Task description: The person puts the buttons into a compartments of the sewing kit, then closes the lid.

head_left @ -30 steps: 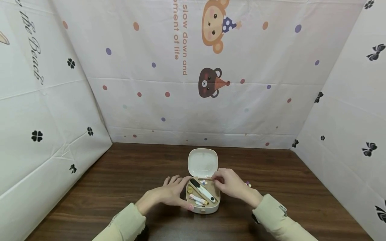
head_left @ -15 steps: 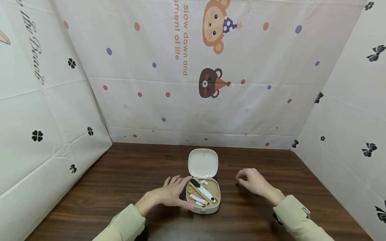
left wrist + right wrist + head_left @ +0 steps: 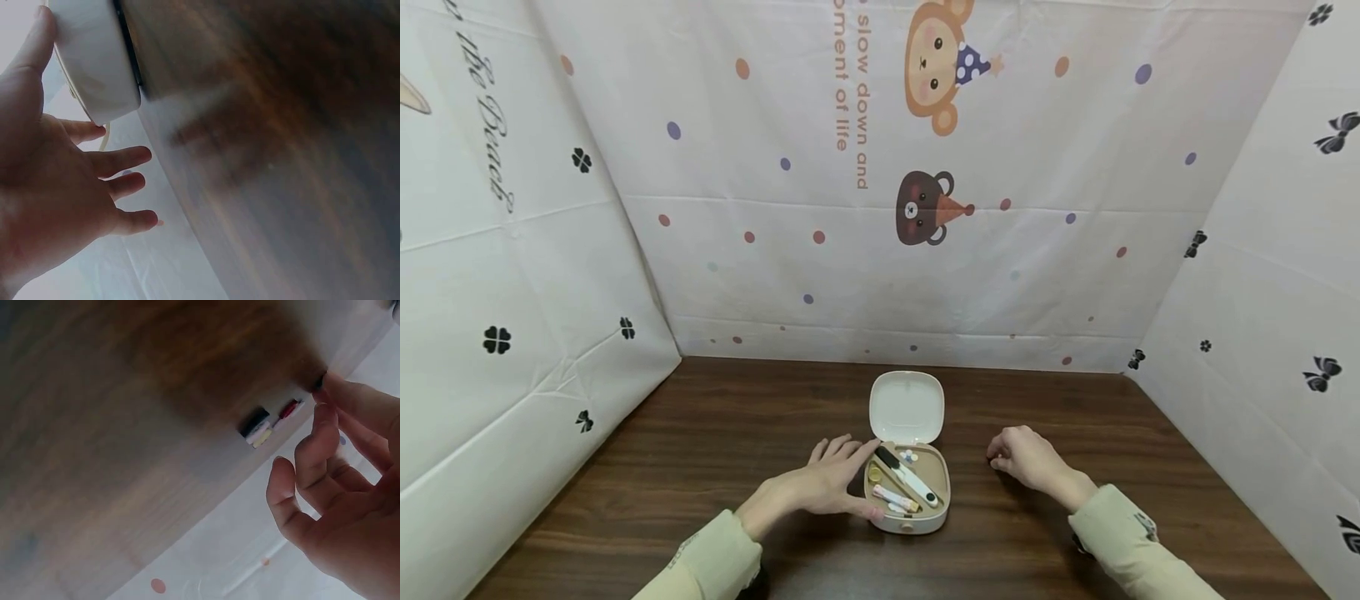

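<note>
Head: fingers spread, the left hand (image 3: 827, 485) is touching the box (image 3: 928, 523); left wrist: it is spanning the box's side; right wrist: right of the box, the right hand (image 3: 356, 515) is pinching a dark piece (image 3: 320, 380)

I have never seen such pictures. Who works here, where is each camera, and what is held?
There is no machine here, only a person. The large picture is taken from the head, looking down; the two others come from cameras on the wrists. On the brown table stands a box with its lid open and a black and white tool inside. The bare left hand touches the box with spread fingers. The bare right hand has its fingertips at a small dark thing; whether it is gripped, I cannot tell. Coloured pieces lie nearby.
</note>
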The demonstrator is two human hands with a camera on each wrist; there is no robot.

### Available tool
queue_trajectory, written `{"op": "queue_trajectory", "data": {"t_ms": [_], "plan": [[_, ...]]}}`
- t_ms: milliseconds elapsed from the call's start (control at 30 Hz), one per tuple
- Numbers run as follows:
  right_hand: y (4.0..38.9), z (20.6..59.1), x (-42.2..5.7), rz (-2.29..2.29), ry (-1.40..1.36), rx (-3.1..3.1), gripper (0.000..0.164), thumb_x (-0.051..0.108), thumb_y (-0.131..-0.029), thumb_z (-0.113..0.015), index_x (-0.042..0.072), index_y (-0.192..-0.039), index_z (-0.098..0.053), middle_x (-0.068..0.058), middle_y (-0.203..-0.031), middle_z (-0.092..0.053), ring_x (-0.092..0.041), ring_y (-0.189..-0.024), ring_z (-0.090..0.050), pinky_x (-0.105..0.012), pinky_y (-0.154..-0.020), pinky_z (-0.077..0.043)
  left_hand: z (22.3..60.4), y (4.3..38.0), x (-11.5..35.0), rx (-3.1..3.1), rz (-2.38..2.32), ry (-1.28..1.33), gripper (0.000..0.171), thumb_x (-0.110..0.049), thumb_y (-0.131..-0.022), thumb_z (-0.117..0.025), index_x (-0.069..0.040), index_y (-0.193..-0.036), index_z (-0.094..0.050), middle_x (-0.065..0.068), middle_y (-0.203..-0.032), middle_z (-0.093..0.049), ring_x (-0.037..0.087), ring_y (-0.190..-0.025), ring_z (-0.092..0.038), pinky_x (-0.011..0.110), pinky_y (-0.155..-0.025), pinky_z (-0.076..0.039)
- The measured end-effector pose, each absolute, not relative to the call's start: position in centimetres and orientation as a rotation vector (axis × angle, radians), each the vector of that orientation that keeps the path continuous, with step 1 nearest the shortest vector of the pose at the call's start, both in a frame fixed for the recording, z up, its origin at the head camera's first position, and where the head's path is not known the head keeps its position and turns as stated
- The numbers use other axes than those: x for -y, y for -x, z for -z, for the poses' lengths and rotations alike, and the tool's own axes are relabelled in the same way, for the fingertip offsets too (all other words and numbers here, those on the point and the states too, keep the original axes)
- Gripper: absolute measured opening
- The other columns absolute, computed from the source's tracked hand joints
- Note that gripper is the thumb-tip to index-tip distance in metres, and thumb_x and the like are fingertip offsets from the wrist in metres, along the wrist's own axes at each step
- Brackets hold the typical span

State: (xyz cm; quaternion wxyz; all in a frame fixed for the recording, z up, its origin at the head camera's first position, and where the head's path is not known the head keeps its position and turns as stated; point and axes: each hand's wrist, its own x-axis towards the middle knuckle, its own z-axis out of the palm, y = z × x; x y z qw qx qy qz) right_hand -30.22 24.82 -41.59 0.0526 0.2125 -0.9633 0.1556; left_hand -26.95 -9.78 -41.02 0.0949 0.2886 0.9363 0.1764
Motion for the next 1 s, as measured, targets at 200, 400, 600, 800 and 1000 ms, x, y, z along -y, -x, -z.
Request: {"op": "queue_trajectory", "data": {"t_ms": [200,400,600,800,1000], "plan": [[30.4,41.9,-24.9,-0.452,-0.674,2.892,0.010,0.008,-0.079,-0.076,0.016,-0.077,-0.070,0.007,-0.074,-0.066,-0.003,-0.063,-0.052,-0.026,-0.057,-0.043,41.1,27.0,9.9,-2.768,-0.549,-0.848,0.102,-0.067,-0.076,-0.067,-0.018,-0.153,-0.022,0.014,-0.151,-0.037,0.040,-0.146,-0.020,0.065,-0.113,-0.015],[30.2,41.7,-24.6,-0.512,-0.704,2.882,0.020,0.007,-0.078,-0.077,0.019,-0.071,-0.062,0.010,-0.069,-0.059,-0.002,-0.058,-0.044,-0.022,-0.054,-0.037,41.1,27.0,10.0,-2.759,-0.554,-0.850,0.102,-0.067,-0.076,-0.067,-0.019,-0.153,-0.021,0.014,-0.151,-0.037,0.040,-0.145,-0.021,0.065,-0.112,-0.015],[30.0,40.7,-23.7,-0.618,-0.748,2.837,0.019,0.007,-0.078,-0.075,0.019,-0.070,-0.063,0.011,-0.065,-0.057,0.001,-0.058,-0.044,-0.019,-0.054,-0.038,41.1,27.0,10.0,-2.743,-0.569,-0.831,0.102,-0.067,-0.076,-0.067,-0.019,-0.154,-0.020,0.015,-0.151,-0.036,0.040,-0.145,-0.021,0.065,-0.112,-0.015],[29.6,39.6,-22.1,-0.806,-0.836,2.755,0.015,0.005,-0.078,-0.074,0.015,-0.071,-0.065,0.009,-0.063,-0.058,0.003,-0.058,-0.046,-0.017,-0.055,-0.040,41.1,27.1,9.9,-2.742,-0.567,-0.820,0.101,-0.067,-0.076,-0.067,-0.021,-0.153,-0.021,0.014,-0.151,-0.037,0.039,-0.145,-0.022,0.064,-0.113,-0.015],[29.6,39.0,-20.5,-0.956,-0.889,2.735,0.012,0.005,-0.079,-0.073,0.013,-0.072,-0.067,0.007,-0.062,-0.057,0.003,-0.057,-0.045,-0.017,-0.054,-0.040,41.2,27.1,9.9,-2.747,-0.565,-0.822,0.101,-0.067,-0.075,-0.068,-0.021,-0.153,-0.022,0.015,-0.151,-0.037,0.040,-0.145,-0.022,0.065,-0.112,-0.016]]}}
